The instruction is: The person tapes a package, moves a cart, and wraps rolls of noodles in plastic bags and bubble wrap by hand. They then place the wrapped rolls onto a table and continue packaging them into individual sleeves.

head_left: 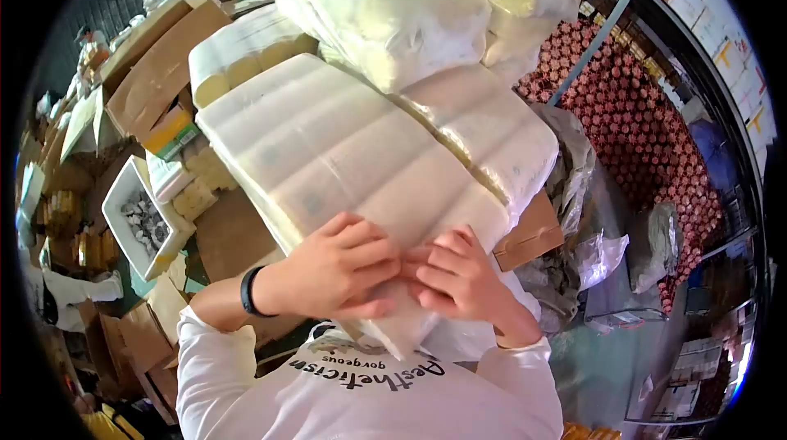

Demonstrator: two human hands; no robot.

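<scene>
A large bundle (344, 145) of pale, rounded columns in clear plastic wrap lies in front of me, its near end close to my chest. At that end my left hand (343, 268), with a black band on the wrist, has its fingers curled in on the plastic wrap (402, 329). My right hand (456, 276) meets it from the other side, fingers bent and gripping the same wrap. The fingertips of both hands nearly touch, and the exact pinch is partly hidden. A loose flap of wrap hangs below them.
Alongside lies a second wrapped bundle (484, 129), with a bulging plastic bag (385, 14) behind. Cardboard boxes (168, 63) and a white foam box (143, 219) are at left. A metal pole (594, 43) and a stack of dark red patterned goods (615, 120) stand at right.
</scene>
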